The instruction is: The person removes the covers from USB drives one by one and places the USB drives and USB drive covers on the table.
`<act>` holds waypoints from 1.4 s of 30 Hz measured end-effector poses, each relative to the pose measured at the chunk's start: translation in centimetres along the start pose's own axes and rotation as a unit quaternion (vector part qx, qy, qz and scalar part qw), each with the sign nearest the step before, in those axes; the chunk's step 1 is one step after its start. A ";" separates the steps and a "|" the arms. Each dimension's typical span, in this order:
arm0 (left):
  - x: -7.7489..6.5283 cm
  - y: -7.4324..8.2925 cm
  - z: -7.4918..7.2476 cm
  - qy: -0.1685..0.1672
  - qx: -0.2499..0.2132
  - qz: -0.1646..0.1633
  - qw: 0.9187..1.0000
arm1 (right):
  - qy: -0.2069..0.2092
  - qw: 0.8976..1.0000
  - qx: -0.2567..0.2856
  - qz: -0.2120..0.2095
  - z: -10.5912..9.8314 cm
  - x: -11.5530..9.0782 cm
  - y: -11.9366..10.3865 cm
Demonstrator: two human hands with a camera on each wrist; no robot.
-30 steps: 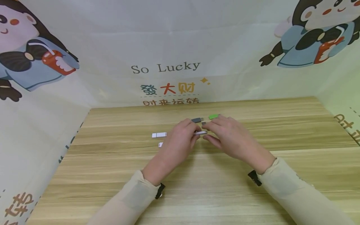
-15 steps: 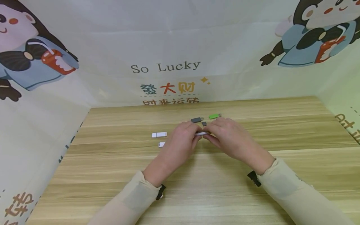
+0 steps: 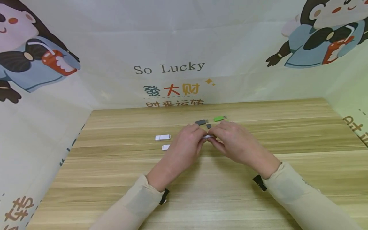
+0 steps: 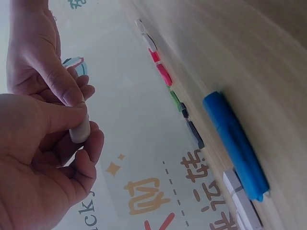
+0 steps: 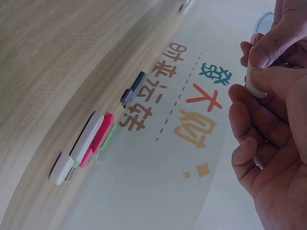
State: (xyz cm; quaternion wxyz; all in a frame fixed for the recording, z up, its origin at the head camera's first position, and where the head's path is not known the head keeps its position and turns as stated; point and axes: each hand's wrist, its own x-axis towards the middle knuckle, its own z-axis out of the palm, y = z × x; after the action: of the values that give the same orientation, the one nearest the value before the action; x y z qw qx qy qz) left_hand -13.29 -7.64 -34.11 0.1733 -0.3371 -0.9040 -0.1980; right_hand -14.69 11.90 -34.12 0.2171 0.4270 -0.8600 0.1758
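My two hands meet over the wooden table (image 3: 212, 191). Between them is a small white USB stick (image 3: 207, 136), seen as a smooth stick with a rounded end in the wrist views. My left hand (image 3: 185, 142) pinches one end between thumb and fingers. Thumb and fingertips of my right hand (image 3: 233, 140) pinch its other end, covering much of it. Just beyond the fingers lie a dark grey USB stick (image 3: 201, 122), its small cap (image 3: 209, 126) and a green USB stick (image 3: 219, 118) with the metal plug bare.
Left of my left hand lie a capped white USB stick (image 3: 163, 137) and another white one (image 3: 165, 147), partly hidden. The left wrist view shows a blue stick (image 4: 235, 143) and a pink USB stick (image 4: 163, 74). A printed cloth (image 3: 172, 41) hangs behind the table.
My right fingertips have closed in on the white USB stick, and less of it shows between the hands. The green USB stick's plug and the dark cap have come into view.
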 end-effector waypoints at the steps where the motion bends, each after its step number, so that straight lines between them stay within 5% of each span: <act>1: 0.0 0.0 0.0 0.000 0.000 0.003 1.000 | 0.000 1.000 0.001 0.000 0.0 0.0 0.0; 42: 0.0 -0.6 -0.5 0.008 -0.022 0.007 1.000 | -0.018 0.999 0.023 0.014 -1.0 -0.3 0.3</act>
State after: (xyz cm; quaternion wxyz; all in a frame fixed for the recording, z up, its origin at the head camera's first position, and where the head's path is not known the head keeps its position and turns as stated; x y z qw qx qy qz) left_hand -13.60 -8.23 -33.81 0.1745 -0.3452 -0.8958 -0.2191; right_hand -14.56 12.79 -33.45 0.1892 0.4226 -0.8656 0.1905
